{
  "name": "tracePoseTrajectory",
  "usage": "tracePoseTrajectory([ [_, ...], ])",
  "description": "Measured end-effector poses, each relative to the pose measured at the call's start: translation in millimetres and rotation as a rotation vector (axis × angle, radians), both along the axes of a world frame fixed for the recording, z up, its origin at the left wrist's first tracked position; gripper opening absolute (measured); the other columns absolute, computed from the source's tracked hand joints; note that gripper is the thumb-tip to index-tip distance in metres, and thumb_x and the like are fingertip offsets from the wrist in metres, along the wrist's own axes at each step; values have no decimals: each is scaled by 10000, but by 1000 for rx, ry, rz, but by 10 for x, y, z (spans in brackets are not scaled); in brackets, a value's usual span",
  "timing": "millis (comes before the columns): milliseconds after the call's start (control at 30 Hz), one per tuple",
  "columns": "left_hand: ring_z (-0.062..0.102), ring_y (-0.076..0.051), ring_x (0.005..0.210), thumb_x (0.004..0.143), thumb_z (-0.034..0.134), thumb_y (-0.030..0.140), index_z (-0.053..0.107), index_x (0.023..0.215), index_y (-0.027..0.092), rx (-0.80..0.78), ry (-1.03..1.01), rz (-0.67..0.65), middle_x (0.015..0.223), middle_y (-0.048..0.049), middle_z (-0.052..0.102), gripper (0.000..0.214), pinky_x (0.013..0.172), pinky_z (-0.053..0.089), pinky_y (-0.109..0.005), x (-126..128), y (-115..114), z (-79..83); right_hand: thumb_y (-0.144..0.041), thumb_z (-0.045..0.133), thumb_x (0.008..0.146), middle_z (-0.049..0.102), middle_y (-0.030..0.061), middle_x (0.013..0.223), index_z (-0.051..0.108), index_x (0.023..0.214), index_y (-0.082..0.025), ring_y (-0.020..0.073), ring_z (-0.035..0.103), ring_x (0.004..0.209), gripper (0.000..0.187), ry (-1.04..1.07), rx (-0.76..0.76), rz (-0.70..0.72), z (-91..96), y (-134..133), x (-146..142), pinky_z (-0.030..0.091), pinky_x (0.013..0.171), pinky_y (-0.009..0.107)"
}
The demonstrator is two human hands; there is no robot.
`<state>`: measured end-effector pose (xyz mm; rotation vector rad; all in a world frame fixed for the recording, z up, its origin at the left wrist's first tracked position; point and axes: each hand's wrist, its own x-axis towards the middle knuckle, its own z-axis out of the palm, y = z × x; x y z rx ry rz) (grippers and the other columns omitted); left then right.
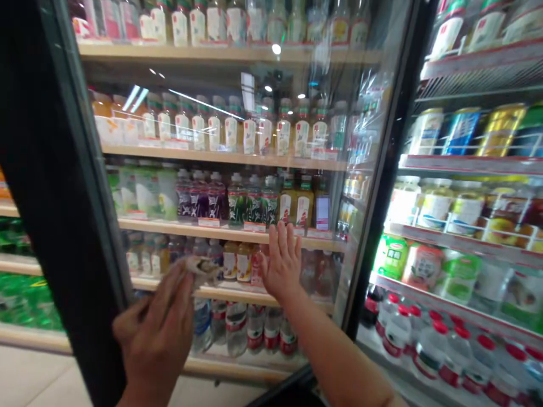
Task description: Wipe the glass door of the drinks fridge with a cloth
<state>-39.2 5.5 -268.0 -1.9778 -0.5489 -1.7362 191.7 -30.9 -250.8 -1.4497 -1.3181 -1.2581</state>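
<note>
A glass cooler door [407, 107] with a dark frame stands open in front of me. My right hand [283, 263] lies flat against its glass, fingers stretched upward and slightly spread. Lower on the left, my left hand [155, 330] is closed on a crumpled pale cloth [204, 269]. Motion blurs that hand and the cloth, which is at the glass; I cannot tell whether it touches. Through the pane, rows of bottled drinks [250, 198] show on several wooden-edged shelves, and ceiling lights reflect in it.
To the right, cooler shelves hold cans [462, 131], jars [435, 203] and red-capped water bottles [439, 345]. A wide dark upright [46, 169] rises at the left, with green bottles [27, 299] beyond it. Light floor tiles [38, 373] show below.
</note>
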Motion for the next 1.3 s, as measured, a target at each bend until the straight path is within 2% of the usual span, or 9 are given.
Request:
tracePoseTrajectory([
  [133, 655, -304, 1060, 879, 635, 144, 399, 1500, 336, 25, -120, 279, 1485, -39, 508, 692, 840, 490, -477, -78, 42, 333, -374, 403, 1001, 309, 158, 1610, 81, 1600, -131, 285, 106, 1546, 721, -6, -4, -9, -3, -11, 6, 168, 1224, 506],
  [200, 641, -319, 1064, 869, 658, 160, 442, 1482, 266, 26, -132, 329, 1457, -96, 534, 657, 868, 485, -495, -37, 15, 228, -362, 400, 1000, 307, 161, 1611, 78, 1600, -131, 286, 121, 1544, 719, -5, 0, -8, -11, -11, 7, 177, 1222, 508],
  [333, 658, -292, 999, 843, 705, 120, 491, 1435, 170, 62, -13, 327, 1393, -205, 566, 631, 840, 476, -443, 85, -50, -241, -339, 393, 998, 321, 159, 1605, 77, 1601, -145, 298, 168, 1534, 707, 5, 8, 0, -37, -2, 9, 196, 1216, 522],
  [400, 662, -290, 985, 842, 709, 111, 467, 1454, 166, 78, 15, 337, 1386, -208, 571, 660, 834, 472, -433, 95, -51, -266, -339, 387, 1002, 324, 156, 1604, 75, 1602, -153, 299, 172, 1533, 701, 4, 16, 2, -47, 3, 11, 197, 1214, 527],
  [600, 598, -322, 1152, 893, 651, 190, 278, 1562, 234, 18, -103, 408, 1556, -112, 404, 766, 920, 463, -469, 52, -5, 446, -348, 402, 1005, 312, 161, 1608, 74, 1602, -153, 300, 138, 1541, 708, 4, 22, 10, -53, 1, 14, 182, 1215, 534],
  [833, 641, -280, 1031, 875, 670, 160, 402, 1509, 249, 98, 42, 388, 1532, -108, 434, 694, 855, 484, -425, 249, -47, 261, -354, 404, 997, 306, 158, 1611, 78, 1601, -145, 301, 151, 1538, 718, 16, -13, 17, -53, -9, 9, 189, 1217, 535],
  [1067, 553, -289, 1161, 926, 609, 206, 430, 1484, 261, 5, -55, 422, 1612, -16, 306, 589, 958, 446, -505, 233, -65, 968, -361, 386, 1001, 321, 156, 1605, 97, 1601, -144, 294, 129, 1542, 700, 17, -31, 9, -40, -9, 17, 175, 1220, 541],
  [1200, 611, -248, 1046, 933, 573, 161, 478, 1453, 197, 126, 128, 353, 1541, -71, 433, 530, 819, 455, -399, 441, -133, 628, -345, 407, 993, 350, 164, 1588, 117, 1598, -125, 298, 121, 1542, 706, 7, -19, 20, -64, -16, -1, 169, 1221, 530],
  [1300, 635, -214, 943, 927, 571, 130, 510, 1429, 272, 200, 290, 302, 1470, -12, 524, 526, 768, 439, -373, 526, -146, 404, -345, 401, 996, 381, 154, 1570, 146, 1597, -149, 299, 193, 1519, 682, 14, 11, 62, 18, -58, -1, 192, 1210, 517],
])
